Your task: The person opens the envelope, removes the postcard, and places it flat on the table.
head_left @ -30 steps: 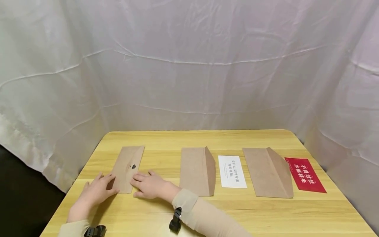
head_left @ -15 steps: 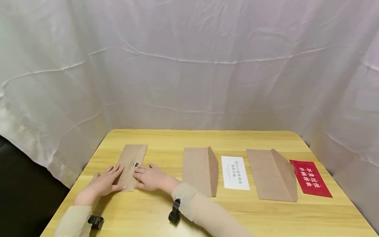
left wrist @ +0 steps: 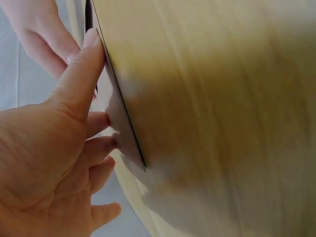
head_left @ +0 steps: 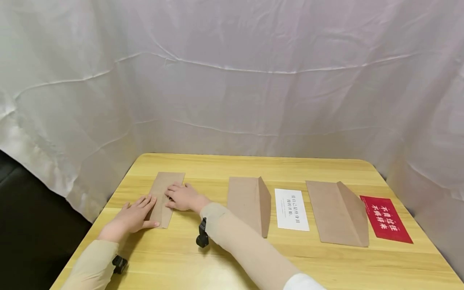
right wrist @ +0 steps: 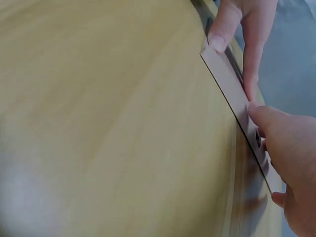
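Note:
A brown paper envelope [head_left: 168, 179] lies on the left of the table, its flap folded over. My left hand [head_left: 128, 217] rests on its left side with extended fingers, the thumb at the near end. From the right, my right hand [head_left: 184, 197] presses its fingertips on the envelope's right edge, over the middle. In the left wrist view, the thumb [left wrist: 81, 74] lies along the near end of the envelope. The right wrist view has the right hand's thumb [right wrist: 264, 116] on the paper, and a small dark mark shows between its fingers.
Two more brown envelopes, a middle one [head_left: 243, 193] and a right one [head_left: 326, 209], lie with flaps unfolded to the right. A white printed card [head_left: 291, 209] sits between them, and a red printed card [head_left: 387, 221] is at far right. Pale curtains [head_left: 253, 100] surround the wooden table [head_left: 203, 266].
The right hand has slid away from me along the envelope's right edge, covering the printed mark seen before. The left hand's fingers have straightened and moved onto the paper. The head view has shifted slightly.

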Motion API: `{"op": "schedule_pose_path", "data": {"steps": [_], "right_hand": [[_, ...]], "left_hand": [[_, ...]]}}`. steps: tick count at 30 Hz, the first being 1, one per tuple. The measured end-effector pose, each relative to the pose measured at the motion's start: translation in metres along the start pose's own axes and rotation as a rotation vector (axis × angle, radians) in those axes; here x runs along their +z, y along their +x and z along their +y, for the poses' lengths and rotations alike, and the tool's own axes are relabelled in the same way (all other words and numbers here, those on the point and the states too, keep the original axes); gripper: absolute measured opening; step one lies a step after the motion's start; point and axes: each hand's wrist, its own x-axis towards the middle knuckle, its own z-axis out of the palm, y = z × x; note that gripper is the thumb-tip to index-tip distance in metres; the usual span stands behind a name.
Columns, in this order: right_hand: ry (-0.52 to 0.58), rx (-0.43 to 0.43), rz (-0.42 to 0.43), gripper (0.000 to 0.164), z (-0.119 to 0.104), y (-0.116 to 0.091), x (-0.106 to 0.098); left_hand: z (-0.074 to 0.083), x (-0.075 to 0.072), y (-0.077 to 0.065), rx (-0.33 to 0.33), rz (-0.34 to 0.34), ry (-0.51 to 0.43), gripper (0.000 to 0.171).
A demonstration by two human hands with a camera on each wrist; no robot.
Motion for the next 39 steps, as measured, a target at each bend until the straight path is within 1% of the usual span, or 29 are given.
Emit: {"op": "schedule_pose_path", "data": {"steps": [7,12,15,19,24,27,33,36,39], "right_hand": [[0.015,0.101,-0.003,0.053,-0.007,0.004,-0.007],[-0.011,0.143,0.011,0.053,-0.009,0.007,-0.009],[-0.007,0.156,0.008,0.054,-0.008,0.006,-0.008],[-0.005,0.159,0.004,0.053,-0.008,0.004,-0.006],[-0.045,0.166,0.016,0.053,-0.007,0.003,-0.01],[-0.044,0.159,0.037,0.054,-0.005,0.002,-0.013],[0.015,0.116,0.105,0.056,0.007,-0.008,-0.01],[0.052,0.092,0.15,0.058,0.015,-0.017,-0.007],[0.102,0.077,0.172,0.059,0.02,-0.028,-0.006]], "left_hand": [[0.006,-0.001,-0.002,-0.003,-0.008,-0.003,0.095],[0.008,-0.002,0.0,-0.021,-0.015,-0.006,0.095],[0.01,-0.002,0.001,-0.033,-0.035,-0.006,0.096],[0.012,-0.004,0.002,-0.047,-0.06,0.01,0.097],[0.013,-0.006,0.005,-0.045,-0.052,0.048,0.097],[0.013,-0.006,0.007,-0.049,-0.052,0.051,0.096],[0.014,-0.006,0.008,-0.05,-0.061,0.041,0.096],[0.016,-0.005,0.008,-0.052,-0.06,0.039,0.096],[0.015,-0.004,0.007,-0.059,-0.06,0.03,0.096]]}}
